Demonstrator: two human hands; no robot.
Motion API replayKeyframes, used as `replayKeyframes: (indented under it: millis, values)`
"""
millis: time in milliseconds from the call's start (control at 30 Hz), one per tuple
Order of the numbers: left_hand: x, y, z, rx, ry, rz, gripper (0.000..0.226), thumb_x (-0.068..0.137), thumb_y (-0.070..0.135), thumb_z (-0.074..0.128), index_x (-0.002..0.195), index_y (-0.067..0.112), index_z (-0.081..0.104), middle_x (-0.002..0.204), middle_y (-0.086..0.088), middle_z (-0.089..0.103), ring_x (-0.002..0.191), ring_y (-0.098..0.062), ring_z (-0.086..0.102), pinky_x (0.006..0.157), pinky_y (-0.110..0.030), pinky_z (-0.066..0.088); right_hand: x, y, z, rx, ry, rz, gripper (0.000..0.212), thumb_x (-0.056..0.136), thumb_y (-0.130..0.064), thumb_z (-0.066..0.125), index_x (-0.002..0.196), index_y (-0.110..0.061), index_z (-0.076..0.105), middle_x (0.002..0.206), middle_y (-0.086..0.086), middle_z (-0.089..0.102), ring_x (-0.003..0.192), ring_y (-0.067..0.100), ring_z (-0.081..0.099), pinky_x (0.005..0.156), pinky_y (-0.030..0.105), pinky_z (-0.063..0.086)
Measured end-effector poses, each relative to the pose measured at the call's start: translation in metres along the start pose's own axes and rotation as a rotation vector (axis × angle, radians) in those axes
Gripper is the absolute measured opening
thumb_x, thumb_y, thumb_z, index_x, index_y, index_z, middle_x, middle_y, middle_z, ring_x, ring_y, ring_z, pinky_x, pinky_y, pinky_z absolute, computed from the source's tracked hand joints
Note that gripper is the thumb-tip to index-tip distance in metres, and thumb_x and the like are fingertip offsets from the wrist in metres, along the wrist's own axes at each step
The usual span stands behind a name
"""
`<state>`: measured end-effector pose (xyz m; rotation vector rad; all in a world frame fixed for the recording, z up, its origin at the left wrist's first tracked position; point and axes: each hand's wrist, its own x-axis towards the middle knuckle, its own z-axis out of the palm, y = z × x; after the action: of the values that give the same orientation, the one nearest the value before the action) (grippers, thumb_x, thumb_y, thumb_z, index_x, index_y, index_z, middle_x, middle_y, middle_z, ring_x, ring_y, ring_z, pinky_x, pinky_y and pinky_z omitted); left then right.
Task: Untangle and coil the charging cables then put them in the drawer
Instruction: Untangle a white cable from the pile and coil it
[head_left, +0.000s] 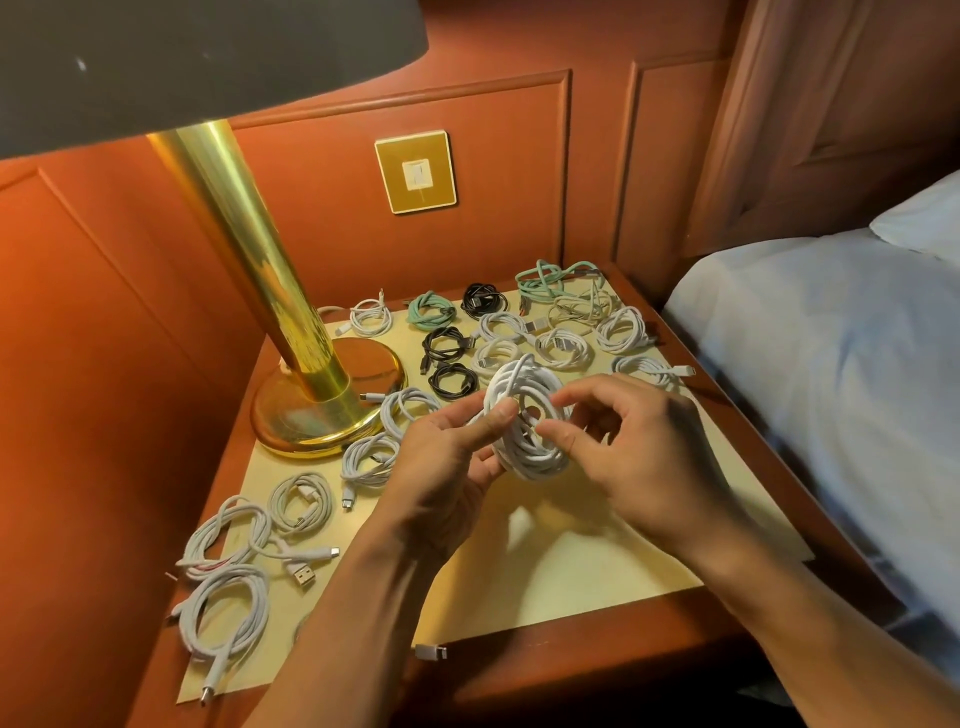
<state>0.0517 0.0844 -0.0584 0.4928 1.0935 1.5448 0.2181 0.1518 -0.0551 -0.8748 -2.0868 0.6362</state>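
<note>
Two hands meet over the middle of the nightstand, and between them, lifted off the surface, is a white cable coil of several stacked loops. In the head view the left hand grips the coil's left side, thumb laid across the front of the loops and fingers curled behind them. The right hand takes the coil's right side in a narrow pinch of thumb and forefinger on the strands, its other fingers loosely bent behind. The coil stands roughly upright, its open centre facing the camera, directly between the two grips.

A cream mat covers most of the top. A brass lamp stands at the back-left corner. Many more coiled cables lie on the mat:
- white coils run down the left edge towards the front-left corner
- black coils and mint-green coils sit near the back edge
- further white ones cluster at the back-right corner

A loose connector lies at the mat's front edge. A gold switch plate is on the panelled wall behind. A bed with pale sheets lies beyond the right edge.
</note>
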Motion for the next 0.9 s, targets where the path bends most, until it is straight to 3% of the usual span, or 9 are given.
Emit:
replayKeyframes:
  millis: [300, 467, 633, 767, 833, 900]
  values:
    - [0.001, 0.005, 0.002, 0.000, 0.017, -0.012, 0.038, 0.084, 0.006, 0.069, 0.120, -0.006, 0.068, 0.106, -0.020, 0.073, 0.095, -0.031, 0.071, 0.086, -0.039, 0.062, 0.006, 0.001, -0.008, 0.092, 0.008, 0.088, 0.008, 0.085, -0.026, 0.080, 0.093, -0.024, 0.079, 0.067, -0.021, 0.065, 0.069, -0.006, 0.064, 0.059, 0.008, 0.049]
    - [0.001, 0.003, 0.000, -0.013, 0.026, -0.016, 0.036, 0.082, 0.007, 0.070, 0.115, -0.005, 0.070, 0.092, -0.016, 0.072, 0.085, -0.026, 0.070, 0.078, -0.034, 0.064, 0.005, -0.001, -0.007, 0.081, -0.038, -0.032, 0.031, 0.087, -0.018, 0.078, 0.114, -0.032, 0.074, 0.086, -0.017, 0.065, 0.075, 0.002, 0.065, 0.061, 0.012, 0.054]
    - [0.001, 0.004, -0.003, -0.002, 0.000, 0.003, 0.040, 0.081, 0.006, 0.070, 0.120, -0.004, 0.069, 0.100, -0.018, 0.073, 0.092, -0.027, 0.071, 0.083, -0.036, 0.062, 0.005, 0.000, -0.005, 0.010, -0.076, -0.140, 0.047, 0.084, -0.027, 0.078, 0.129, -0.035, 0.067, 0.097, -0.014, 0.062, 0.069, 0.006, 0.058, 0.056, 0.015, 0.053]
    - [0.000, 0.001, 0.001, 0.015, -0.041, 0.003, 0.044, 0.084, 0.003, 0.068, 0.127, -0.005, 0.065, 0.122, -0.025, 0.070, 0.107, -0.035, 0.068, 0.095, -0.042, 0.057, 0.010, -0.001, -0.002, -0.055, -0.032, -0.222, 0.028, 0.085, -0.017, 0.077, 0.113, -0.022, 0.077, 0.097, -0.005, 0.067, 0.079, 0.001, 0.060, 0.062, 0.015, 0.055]
    - [0.000, 0.000, 0.002, 0.013, -0.031, 0.002, 0.041, 0.086, 0.004, 0.068, 0.125, -0.006, 0.066, 0.120, -0.025, 0.070, 0.105, -0.034, 0.068, 0.093, -0.041, 0.058, 0.011, 0.000, 0.000, -0.100, 0.008, -0.261, 0.023, 0.086, -0.013, 0.077, 0.108, -0.014, 0.077, 0.099, 0.000, 0.070, 0.085, 0.008, 0.065, 0.069, 0.019, 0.058]
    - [0.001, 0.001, 0.000, -0.002, -0.002, 0.014, 0.038, 0.085, 0.005, 0.069, 0.121, -0.006, 0.068, 0.110, -0.022, 0.072, 0.100, -0.030, 0.069, 0.085, -0.037, 0.062, 0.012, 0.001, -0.001, -0.095, 0.052, -0.261, 0.018, 0.089, -0.013, 0.075, 0.107, -0.010, 0.075, 0.101, 0.000, 0.072, 0.087, 0.007, 0.065, 0.074, 0.010, 0.052]
